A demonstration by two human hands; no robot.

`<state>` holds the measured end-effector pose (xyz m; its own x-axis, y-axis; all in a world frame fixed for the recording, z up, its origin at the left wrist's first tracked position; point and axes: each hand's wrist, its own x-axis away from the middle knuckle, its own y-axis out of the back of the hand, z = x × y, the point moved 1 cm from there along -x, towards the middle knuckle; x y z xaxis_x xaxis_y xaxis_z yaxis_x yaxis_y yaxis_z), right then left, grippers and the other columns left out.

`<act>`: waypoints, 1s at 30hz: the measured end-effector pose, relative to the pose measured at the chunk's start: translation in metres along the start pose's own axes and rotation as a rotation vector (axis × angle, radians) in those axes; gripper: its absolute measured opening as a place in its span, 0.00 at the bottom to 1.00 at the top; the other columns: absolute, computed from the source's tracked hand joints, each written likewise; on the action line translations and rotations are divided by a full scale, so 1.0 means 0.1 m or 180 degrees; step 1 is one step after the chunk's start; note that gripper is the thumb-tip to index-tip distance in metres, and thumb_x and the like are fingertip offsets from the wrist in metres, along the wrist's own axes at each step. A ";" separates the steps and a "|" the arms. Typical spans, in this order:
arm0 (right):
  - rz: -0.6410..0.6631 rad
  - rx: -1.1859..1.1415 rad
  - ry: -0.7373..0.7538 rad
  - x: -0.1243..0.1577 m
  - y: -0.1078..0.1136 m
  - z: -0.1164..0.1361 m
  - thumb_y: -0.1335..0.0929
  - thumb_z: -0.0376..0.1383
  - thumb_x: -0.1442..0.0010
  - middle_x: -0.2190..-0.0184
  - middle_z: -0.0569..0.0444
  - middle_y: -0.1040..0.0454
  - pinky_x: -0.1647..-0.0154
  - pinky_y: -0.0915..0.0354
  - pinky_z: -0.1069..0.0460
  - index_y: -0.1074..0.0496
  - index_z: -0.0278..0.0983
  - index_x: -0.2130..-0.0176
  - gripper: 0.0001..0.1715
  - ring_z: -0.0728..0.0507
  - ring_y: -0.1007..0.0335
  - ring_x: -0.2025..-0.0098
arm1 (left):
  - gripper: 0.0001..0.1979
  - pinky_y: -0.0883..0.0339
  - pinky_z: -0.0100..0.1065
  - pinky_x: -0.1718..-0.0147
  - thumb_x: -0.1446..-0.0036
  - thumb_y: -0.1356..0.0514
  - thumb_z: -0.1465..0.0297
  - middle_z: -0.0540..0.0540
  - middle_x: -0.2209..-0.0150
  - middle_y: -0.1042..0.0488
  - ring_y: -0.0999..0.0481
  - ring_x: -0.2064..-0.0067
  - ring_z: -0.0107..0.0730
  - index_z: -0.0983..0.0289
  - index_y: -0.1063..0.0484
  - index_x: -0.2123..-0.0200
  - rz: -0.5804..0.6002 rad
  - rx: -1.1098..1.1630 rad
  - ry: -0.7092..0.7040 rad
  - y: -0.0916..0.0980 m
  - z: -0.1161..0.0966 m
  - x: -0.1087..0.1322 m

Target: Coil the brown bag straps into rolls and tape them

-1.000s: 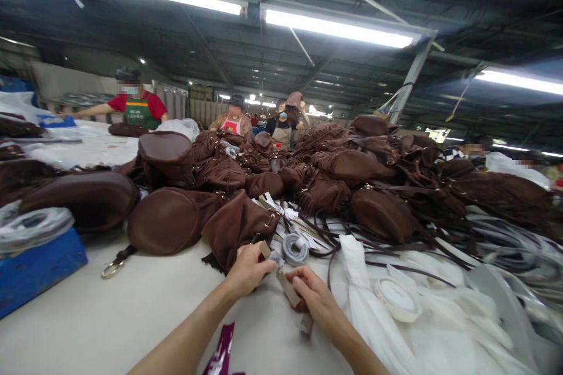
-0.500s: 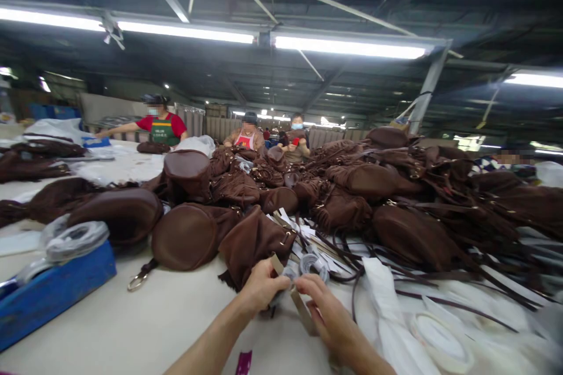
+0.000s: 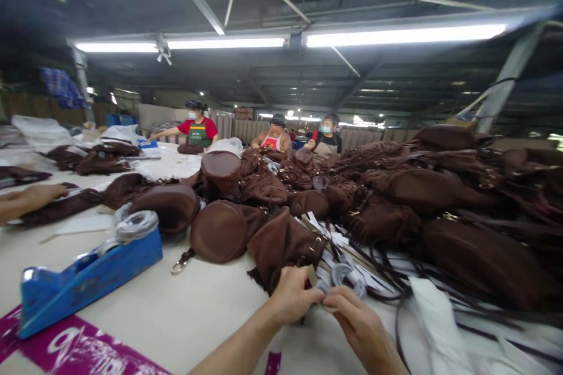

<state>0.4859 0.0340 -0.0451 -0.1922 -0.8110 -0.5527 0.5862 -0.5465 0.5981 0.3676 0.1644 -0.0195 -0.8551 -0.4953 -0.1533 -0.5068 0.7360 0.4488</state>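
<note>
My left hand [image 3: 295, 296] and my right hand [image 3: 358, 319] are close together in front of me, fingers pinched on a narrow beige strip [image 3: 312, 275]. One end of it sticks up above my left thumb, and another part shows under my right fingers. A grey plastic-wrapped piece partly hidden between the hands cannot be made out. Just behind my left hand lies a brown drawstring bag [image 3: 281, 240] with metal eyelets. A plastic-wrapped coil [image 3: 348, 278] rests beyond my right fingers, beside white paper strips [image 3: 328, 234] and dark straps [image 3: 382, 275].
A blue tape dispenser [image 3: 88, 281] stands at left, near a purple printed strip [image 3: 88, 345]. Brown bags [image 3: 422, 187] are heaped across the table [image 3: 197, 316]. Another person's hand [image 3: 37, 199] reaches in from the left edge. Several co-workers [image 3: 202, 132] are at the far side.
My view has swung left, so the scene sits further right and the whole tape dispenser shows. My hands stay pinched together, slightly closer. Another person's hand has appeared at left.
</note>
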 end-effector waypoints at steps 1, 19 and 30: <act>-0.0100 0.0017 -0.0050 -0.01 0.00 0.05 0.36 0.34 0.39 0.68 0.51 0.26 0.64 0.34 0.53 0.25 0.43 0.68 0.11 0.43 0.29 0.66 | 0.04 0.41 0.29 0.63 0.52 0.40 0.69 0.47 0.73 0.31 0.33 0.65 0.33 0.63 0.30 0.73 -0.0012 -0.0145 -0.0076 0.01 -0.03 0.01; -0.0260 0.0397 -0.0347 -0.05 -0.02 0.08 0.40 0.34 0.35 0.78 0.58 0.33 0.72 0.40 0.54 0.32 0.40 0.70 0.13 0.47 0.33 0.74 | 0.08 0.48 0.39 0.45 0.40 0.50 0.73 0.51 0.65 0.27 0.32 0.57 0.35 0.61 0.34 0.69 0.0289 -0.1241 -0.0569 -0.10 -0.03 -0.01; -0.0776 0.0315 0.0040 -0.07 -0.13 0.03 0.39 0.31 0.35 0.68 0.54 0.28 0.63 0.37 0.54 0.33 0.40 0.69 0.11 0.46 0.31 0.64 | 0.08 0.52 0.42 0.41 0.44 0.50 0.77 0.49 0.67 0.28 0.30 0.58 0.32 0.61 0.33 0.70 0.0180 -0.1202 -0.0591 -0.15 0.00 0.01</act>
<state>0.4776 0.0462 -0.0470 -0.3081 -0.6505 -0.6942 0.4437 -0.7438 0.5000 0.3744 0.1532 -0.0261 -0.9030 -0.3421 -0.2598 -0.4125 0.5217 0.7468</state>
